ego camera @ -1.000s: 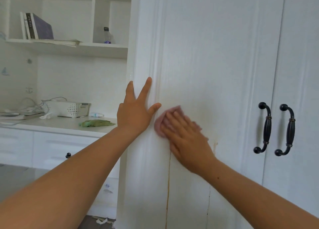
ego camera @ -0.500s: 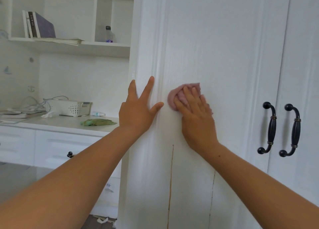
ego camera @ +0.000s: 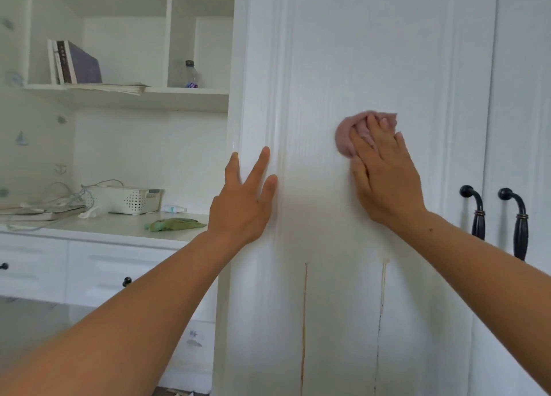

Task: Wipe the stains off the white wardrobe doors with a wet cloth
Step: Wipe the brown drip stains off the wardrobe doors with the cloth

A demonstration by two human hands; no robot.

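Head view: the only camera, looking forward and slightly down at both forearms reaching to a white wardrobe.
Wardrobe door (ego camera: 372,52): white panelled, fills the centre and right of the frame.
Pink cloth (ego camera: 346,139): bunched up, pressed against the door panel right of centre, about mid-height of the frame.
Right hand (ego camera: 387,180): lies flat over the cloth, palm toward the door.
Right fingers (ego camera: 374,127): fairly straight and close together, pressing on the cloth (part of it shows past their tips and to their left).
Left hand (ego camera: 241,204): rests flat on the moulded left edge of the door, at centre frame, well apart from the cloth.
Left fingers (ego camera: 261,163): spread wide, pointing up, holding nothing.
Stains: a brown vertical streak (ego camera: 304,321) in the lower centre and a thinner dark streak (ego camera: 381,291) to its right, both below the hands.
Door handles: two black ones, (ego camera: 477,213) and (ego camera: 518,222), at the right edge, partly behind the right forearm.
Counter (ego camera: 119,225): white, at left mid-frame, with drawers beneath.
On the counter: a green cloth (ego camera: 174,225) near the wardrobe, a white perforated basket (ego camera: 128,198) behind it, and cables farther left.
Shelf (ego camera: 179,97): upper left, carrying leaning books (ego camera: 74,63) and a small clear bottle (ego camera: 190,75).
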